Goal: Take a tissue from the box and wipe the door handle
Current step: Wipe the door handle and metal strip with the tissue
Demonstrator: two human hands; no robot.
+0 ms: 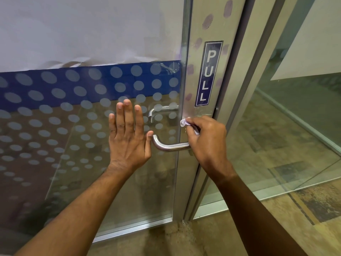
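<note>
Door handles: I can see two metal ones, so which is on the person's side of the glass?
The lower handle, beside the right hand holding the tissue. It shows sharp and unobstructed. The upper handle sits behind the glass, with frosted dots overlapping it.

1. Two hands: left hand point(129, 133) and right hand point(206, 139).
2. One tissue point(184, 122).
3. Two door handles: near handle point(169, 145), far handle point(160, 110) behind the glass.
4. One PULL sign point(208, 73).

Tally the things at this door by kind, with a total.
Hands: 2 (left hand, right hand)
Handles: 2 (near handle, far handle)
Tissue: 1
PULL sign: 1
Total: 6
</note>
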